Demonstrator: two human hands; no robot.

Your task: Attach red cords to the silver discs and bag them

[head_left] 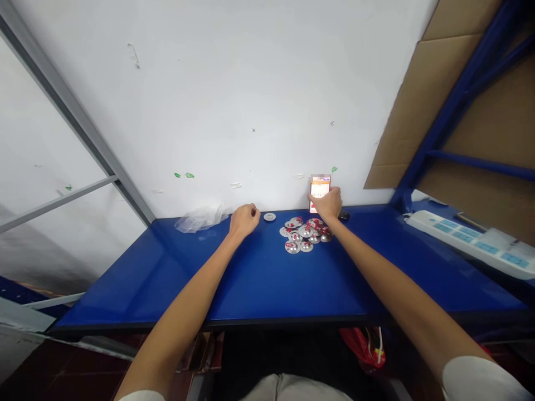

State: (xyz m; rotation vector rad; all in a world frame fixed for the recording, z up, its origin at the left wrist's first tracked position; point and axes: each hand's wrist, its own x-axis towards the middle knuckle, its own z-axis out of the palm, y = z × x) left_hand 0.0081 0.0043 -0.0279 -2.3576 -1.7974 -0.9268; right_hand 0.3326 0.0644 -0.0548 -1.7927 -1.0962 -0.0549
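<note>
My right hand (328,204) grips a phone (320,189) upright against the white wall at the back of the table, its lit screen facing me. My left hand (244,220) rests near the back edge with its fingers curled; anything inside them is hidden. Just right of it lies a single silver disc (270,216) with a raised centre. Between the hands, nearer the right one, several small finger cymbals (306,230) lie in a loose heap, silver and domed, with red cords. A small black object (344,215) sits beside my right hand.
Crumpled clear plastic bags (200,218) lie left of my left hand on the blue table (267,284). A white power strip (468,239) runs along the right side. Blue shelving posts (451,106) and cardboard (418,100) stand at right. A red bag (363,348) is below the table.
</note>
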